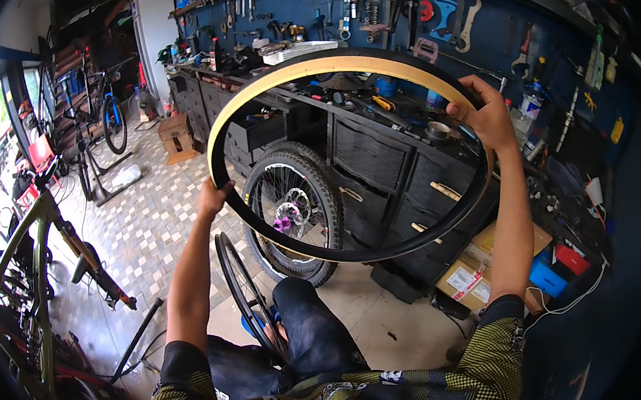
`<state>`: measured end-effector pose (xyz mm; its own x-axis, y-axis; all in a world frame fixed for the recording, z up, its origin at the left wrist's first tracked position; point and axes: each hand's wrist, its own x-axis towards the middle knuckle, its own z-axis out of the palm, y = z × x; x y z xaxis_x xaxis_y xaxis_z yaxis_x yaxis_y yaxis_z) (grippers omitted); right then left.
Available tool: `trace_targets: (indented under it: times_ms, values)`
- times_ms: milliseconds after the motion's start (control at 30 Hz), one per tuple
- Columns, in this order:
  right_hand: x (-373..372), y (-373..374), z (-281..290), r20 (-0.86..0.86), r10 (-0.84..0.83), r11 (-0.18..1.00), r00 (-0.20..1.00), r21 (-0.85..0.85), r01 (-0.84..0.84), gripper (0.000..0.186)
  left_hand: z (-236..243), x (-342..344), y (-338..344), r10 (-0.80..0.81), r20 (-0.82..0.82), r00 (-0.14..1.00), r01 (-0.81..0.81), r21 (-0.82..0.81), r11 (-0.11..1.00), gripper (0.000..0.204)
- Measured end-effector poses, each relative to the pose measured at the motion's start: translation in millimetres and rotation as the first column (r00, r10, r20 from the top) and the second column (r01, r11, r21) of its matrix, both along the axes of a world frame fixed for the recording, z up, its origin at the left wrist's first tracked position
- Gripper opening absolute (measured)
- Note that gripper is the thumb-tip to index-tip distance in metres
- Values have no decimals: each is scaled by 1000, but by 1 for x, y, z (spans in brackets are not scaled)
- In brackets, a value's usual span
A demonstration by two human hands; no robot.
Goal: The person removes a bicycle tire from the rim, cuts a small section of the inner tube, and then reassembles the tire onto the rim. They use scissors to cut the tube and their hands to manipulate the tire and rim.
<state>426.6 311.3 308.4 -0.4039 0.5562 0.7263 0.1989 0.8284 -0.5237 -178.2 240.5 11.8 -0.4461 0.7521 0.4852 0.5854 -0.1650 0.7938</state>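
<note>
The left hand (pixel 216 195) and right hand (pixel 488 116) hold up a tyre (pixel 340 64), black with a tan sidewall, the left hand at its lower left, the right at its upper right. Through and below its ring shows a wheel (pixel 289 212) with a purple hub, before the dark bench (pixel 370 151). A bare rim (pixel 227 272) stands by the person's legs (pixel 317 329); tools (pixel 469 22) hang above the bench.

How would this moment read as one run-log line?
left hand: grips black-and-tan round rubber bicycle tyre, lower left; right hand: grips tyre, upper right; tyre: held up, black drawer cabinet behind
</note>
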Motion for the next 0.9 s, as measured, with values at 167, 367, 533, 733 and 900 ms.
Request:
trace_targets:
  times_ms: [167,367,533,733,900]
  values:
    - [-30,10,13,86,14,996,996,87,-22,62,-8,9,-18,-29,-32,999,23,-185,983,40]
    - [-103,7,19,325,-211,949,922,296,113,69,111,37,-23,-245,-130,961,265,176,948,86]
    - [-179,-19,11,495,-324,885,806,461,72,78,245,174,-41,-215,-584,783,311,68,948,83]
    - [-161,-37,-16,205,-414,733,887,653,191,83,247,155,-21,-207,-513,833,268,46,962,37]
    - [-9,-49,-119,127,-595,789,794,279,547,112,209,71,-50,-197,-218,956,213,54,975,20]
